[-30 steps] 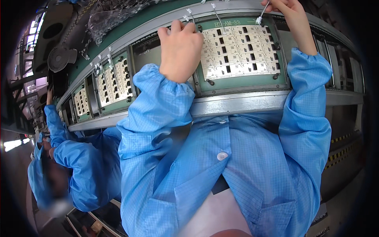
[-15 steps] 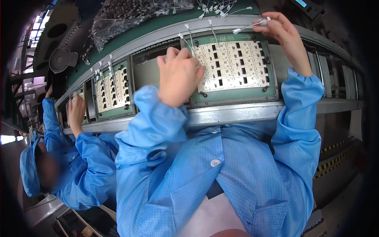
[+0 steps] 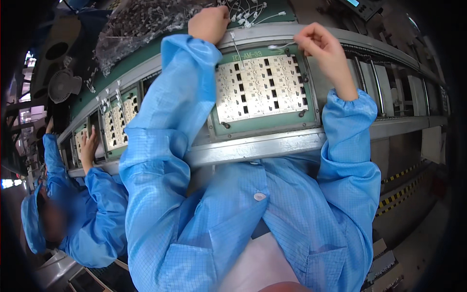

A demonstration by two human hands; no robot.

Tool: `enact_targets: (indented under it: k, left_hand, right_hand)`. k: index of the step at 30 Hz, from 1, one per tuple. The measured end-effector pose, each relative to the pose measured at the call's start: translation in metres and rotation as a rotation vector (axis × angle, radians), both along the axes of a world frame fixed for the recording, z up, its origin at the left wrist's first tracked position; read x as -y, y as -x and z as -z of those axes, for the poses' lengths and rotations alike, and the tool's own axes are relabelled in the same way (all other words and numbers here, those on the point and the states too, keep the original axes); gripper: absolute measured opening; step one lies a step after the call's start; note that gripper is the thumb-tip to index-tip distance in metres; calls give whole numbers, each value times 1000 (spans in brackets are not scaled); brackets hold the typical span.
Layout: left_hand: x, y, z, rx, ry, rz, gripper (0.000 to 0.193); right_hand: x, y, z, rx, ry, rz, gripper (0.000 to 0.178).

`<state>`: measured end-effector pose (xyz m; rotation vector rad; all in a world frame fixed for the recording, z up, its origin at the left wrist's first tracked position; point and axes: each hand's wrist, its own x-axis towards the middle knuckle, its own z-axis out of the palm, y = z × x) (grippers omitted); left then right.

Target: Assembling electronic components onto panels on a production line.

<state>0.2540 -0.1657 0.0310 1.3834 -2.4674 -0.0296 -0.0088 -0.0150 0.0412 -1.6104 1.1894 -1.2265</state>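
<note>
My right hand (image 3: 321, 43) pinches a thin white wire with a connector (image 3: 278, 47) at its end, held above the far right corner of the board. Beyond the rail, my left hand (image 3: 209, 24) is at the edge of a pile of white connector wires (image 3: 250, 14). Its fingers are curled, and what they hold, if anything, is hidden. Between my arms lies a white circuit board panel (image 3: 260, 87) with rows of black parts, set in a green fixture (image 3: 262, 124). One white wire (image 3: 237, 47) rises from the panel's far left part.
Metal rails (image 3: 258, 147) run along both sides of the fixture. A clear bag of small parts (image 3: 131, 34) lies beyond. At left a co-worker in blue (image 3: 99, 207) reaches over another board (image 3: 116, 124) with wires. A small fan (image 3: 63, 86) stands past them.
My left hand has left the panel and moved away from me to the wire pile. My right hand still holds its wire, slightly lower and further left in view. The view has shifted.
</note>
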Motion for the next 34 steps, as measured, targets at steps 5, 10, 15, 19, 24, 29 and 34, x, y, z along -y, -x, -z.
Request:
enact_targets:
  k: [5,10,15,19,24,29,34]
  left_hand:
    - [-17,-7,-36,-474,-270,126,16]
    - [-7,-11,-26,-801,-273,44,24]
    - [-37,-29,-31,-1099,-513,43,18]
    - [-74,-53,-41,-1341,-542,69,16]
    - [-105,-78,-32,-1424,-701,77,20]
    - [-113,-82,-35,-1427,-829,86,20]
    - [-108,-89,-32,-1376,-874,152,29]
  right_hand:
    - [3,7,-6,240,165,221,15]
    - [9,-10,8,162,93,122,17]
    - [0,-32,10,82,-126,50,16]
    - [-16,-42,-3,-74,-137,91,14]
    - [-20,-41,5,-401,9,192,12]
    - [-23,-49,9,-892,372,191,11]
    - [-22,-49,18,-944,291,167,12]
